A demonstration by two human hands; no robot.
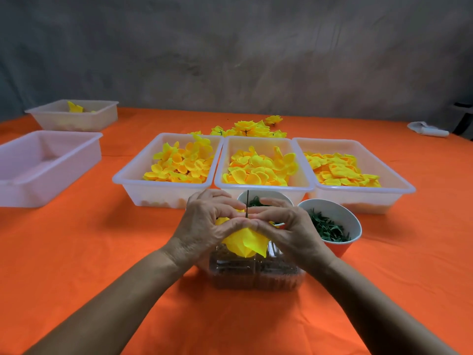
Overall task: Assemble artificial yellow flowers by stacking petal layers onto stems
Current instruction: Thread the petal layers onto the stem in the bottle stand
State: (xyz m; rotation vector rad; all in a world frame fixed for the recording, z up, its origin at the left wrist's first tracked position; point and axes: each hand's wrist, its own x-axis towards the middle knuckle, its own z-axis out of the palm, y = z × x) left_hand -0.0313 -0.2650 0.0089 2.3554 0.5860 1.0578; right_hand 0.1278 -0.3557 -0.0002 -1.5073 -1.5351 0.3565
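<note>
- Left hand [204,224] and right hand [286,226] meeting over a clear plastic box [256,274] at near centre of the orange table [76,252].
- Fingers of both hands curled in, pinching a yellow petal layer [247,243] from either side.
- Petal layer hanging below and between the fingertips, partly hidden by them.
- Thin dark stem [247,203] standing upright through the gap between the two sets of fingertips, its top above them.
- Just beyond the hands, two cups: a white one [266,194] mostly hidden, an orange one [340,226] to the right with green pieces.
- Farther back, three trays in a row filled with yellow petals: left [133,179], middle [225,160], right [399,180].
- Finished yellow flowers [249,128] lying behind the trays.
- Far left, two more trays [33,188], well apart from the hands.
</note>
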